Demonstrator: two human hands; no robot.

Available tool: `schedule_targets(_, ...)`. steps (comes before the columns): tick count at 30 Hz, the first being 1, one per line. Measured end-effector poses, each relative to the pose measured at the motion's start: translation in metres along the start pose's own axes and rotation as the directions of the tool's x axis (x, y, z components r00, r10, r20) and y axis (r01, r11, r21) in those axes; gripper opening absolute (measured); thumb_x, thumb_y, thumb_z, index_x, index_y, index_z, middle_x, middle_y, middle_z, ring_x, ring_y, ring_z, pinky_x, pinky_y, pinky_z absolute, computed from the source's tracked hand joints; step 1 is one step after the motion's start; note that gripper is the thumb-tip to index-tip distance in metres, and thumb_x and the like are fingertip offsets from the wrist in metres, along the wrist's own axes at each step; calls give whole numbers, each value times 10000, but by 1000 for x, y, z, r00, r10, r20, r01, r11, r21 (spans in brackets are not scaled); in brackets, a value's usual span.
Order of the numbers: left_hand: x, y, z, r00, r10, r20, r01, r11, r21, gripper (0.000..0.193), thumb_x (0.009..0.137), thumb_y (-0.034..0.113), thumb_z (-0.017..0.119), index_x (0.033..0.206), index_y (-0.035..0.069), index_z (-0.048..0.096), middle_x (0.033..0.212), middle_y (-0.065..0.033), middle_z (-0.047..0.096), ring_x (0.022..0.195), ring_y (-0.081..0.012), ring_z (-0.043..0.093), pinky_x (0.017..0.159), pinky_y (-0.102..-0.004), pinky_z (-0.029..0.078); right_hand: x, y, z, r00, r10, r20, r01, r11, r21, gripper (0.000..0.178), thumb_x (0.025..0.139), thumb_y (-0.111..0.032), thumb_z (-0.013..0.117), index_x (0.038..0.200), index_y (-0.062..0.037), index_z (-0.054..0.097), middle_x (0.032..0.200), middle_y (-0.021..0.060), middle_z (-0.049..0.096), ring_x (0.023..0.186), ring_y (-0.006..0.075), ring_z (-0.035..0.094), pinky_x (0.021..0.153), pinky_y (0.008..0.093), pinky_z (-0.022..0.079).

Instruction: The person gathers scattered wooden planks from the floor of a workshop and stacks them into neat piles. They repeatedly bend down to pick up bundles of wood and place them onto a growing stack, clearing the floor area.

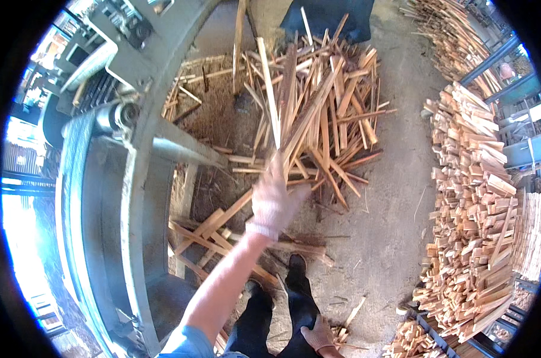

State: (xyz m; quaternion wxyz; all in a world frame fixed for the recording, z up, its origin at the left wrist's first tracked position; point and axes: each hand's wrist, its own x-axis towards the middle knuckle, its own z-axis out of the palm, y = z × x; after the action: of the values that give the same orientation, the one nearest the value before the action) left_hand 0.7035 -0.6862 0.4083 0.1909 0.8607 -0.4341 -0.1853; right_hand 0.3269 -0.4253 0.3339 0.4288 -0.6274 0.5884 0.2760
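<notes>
My left hand point(273, 200), in a pale work glove, reaches forward over the near edge of a loose heap of wooden strips point(324, 113). Motion smears its fingers, so whether they grip anything is unclear. One long light wooden strip point(269, 89) ends right at the fingertips, and darker strips lie just beyond. My right hand point(319, 335), also gloved, rests low near my right knee, its fingers laid against the dark trousers, with no object visible in it. More wooden strips point(213, 230) lie crossed on the floor left of my left forearm.
A large metal machine with a belt and roller point(118, 116) stands close on the left, its frame leg point(187, 149) reaching toward the heap. At right rises a tall stack of cut wood point(470, 215). A dark sheet point(327, 18) lies behind the heap on the dusty floor point(395, 179).
</notes>
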Motion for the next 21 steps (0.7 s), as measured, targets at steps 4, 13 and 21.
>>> schedule_targets(4,-147,-24,21,908,180,379,-101,971,-218,926,883,438,739,1607,86,282,1230,-289,644,1100,-461,647,959,-530,518,7,10,-16,998,-11,58,9,999,32,726,849,-507,707,1335,16,576,1232,305,666,1105,483,661,971,530,537)
schedule_targets(13,-295,-73,26,800,-297,521,495,818,-294,827,879,411,729,1528,88,331,1204,-272,650,1069,-453,657,931,-521,528,-10,57,-95,988,-77,131,67,994,82,823,928,-593,555,1447,45,516,1422,324,560,1322,455,545,1119,479,437)
schedule_targets(21,-318,-42,29,829,-345,440,537,708,-459,739,876,387,720,1458,90,375,1181,-256,656,1040,-445,666,907,-514,537,36,97,-164,943,-48,330,186,897,-401,703,941,-593,533,1361,-32,586,1350,295,598,1296,439,548,1091,461,439)
